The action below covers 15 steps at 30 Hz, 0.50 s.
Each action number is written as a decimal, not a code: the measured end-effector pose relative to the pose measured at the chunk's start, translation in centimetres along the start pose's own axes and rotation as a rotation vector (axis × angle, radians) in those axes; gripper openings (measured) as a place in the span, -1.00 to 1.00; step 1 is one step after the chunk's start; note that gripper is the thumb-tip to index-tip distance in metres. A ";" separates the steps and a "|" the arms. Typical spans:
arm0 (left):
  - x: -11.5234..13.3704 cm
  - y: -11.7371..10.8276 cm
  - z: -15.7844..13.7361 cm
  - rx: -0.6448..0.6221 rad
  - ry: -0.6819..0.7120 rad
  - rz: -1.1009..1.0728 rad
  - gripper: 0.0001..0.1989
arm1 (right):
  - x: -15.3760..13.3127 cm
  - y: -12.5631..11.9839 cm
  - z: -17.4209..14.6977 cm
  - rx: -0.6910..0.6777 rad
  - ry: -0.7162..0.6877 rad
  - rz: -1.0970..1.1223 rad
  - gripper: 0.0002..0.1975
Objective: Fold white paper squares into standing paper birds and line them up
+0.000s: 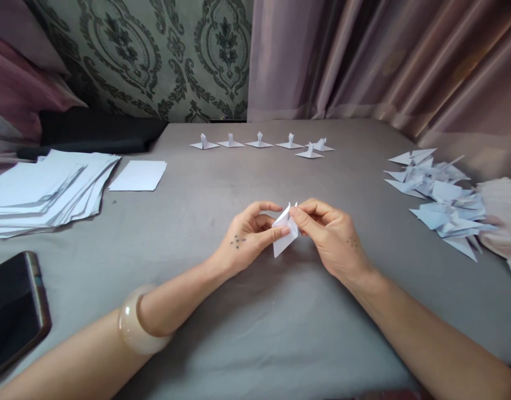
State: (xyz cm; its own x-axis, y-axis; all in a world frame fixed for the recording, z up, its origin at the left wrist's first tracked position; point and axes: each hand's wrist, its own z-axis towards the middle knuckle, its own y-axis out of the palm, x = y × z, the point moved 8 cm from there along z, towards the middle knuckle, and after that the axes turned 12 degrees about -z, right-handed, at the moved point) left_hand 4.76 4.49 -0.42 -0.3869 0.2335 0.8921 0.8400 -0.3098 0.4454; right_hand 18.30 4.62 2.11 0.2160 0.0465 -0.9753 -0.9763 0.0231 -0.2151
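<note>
A small white folded paper (pixel 284 243) is held up between my two hands above the grey cloth, roughly in mid-view. My left hand (pixel 253 230) pinches its left side, thumb across the front and fingers behind. The thumb and forefinger of my right hand (pixel 332 230) close on its upper right part, near two narrow points that stick up. The right fingertips hide some of the folds. Beyond the hands, several white folded paper figures (pixel 259 141) stand in a row, each with flat side points and an upright middle.
Paper sheets (pixel 51 189) are stacked at left, beside a small square stack (pixel 139 175). A phone (pixel 18 311) lies at the near left. Folded paper cranes (pixel 442 194) are heaped at right by pale fabric (pixel 503 216). Black cloth (pixel 101 130) lies at the back left; curtains (pixel 342 61) hang behind.
</note>
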 end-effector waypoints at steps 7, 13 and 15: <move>0.9 0.1 -0.2 -0.048 0.127 0.112 -0.74 | 0.4 0.7 0.2 -0.114 0.051 0.034 -0.79; 1.4 0.2 -0.2 -0.037 0.180 0.162 -0.79 | 0.7 0.8 0.0 -0.126 0.057 -0.044 -0.77; 1.4 0.2 -0.1 -0.028 0.177 0.168 -0.80 | 0.5 0.8 0.0 -0.121 0.032 -0.043 -0.79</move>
State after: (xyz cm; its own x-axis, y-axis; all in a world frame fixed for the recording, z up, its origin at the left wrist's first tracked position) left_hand 4.37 4.61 0.91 -0.3050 0.0123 0.9523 0.8885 -0.3563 0.2892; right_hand 17.58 4.66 1.48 0.2586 0.0156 -0.9658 -0.9611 -0.0961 -0.2589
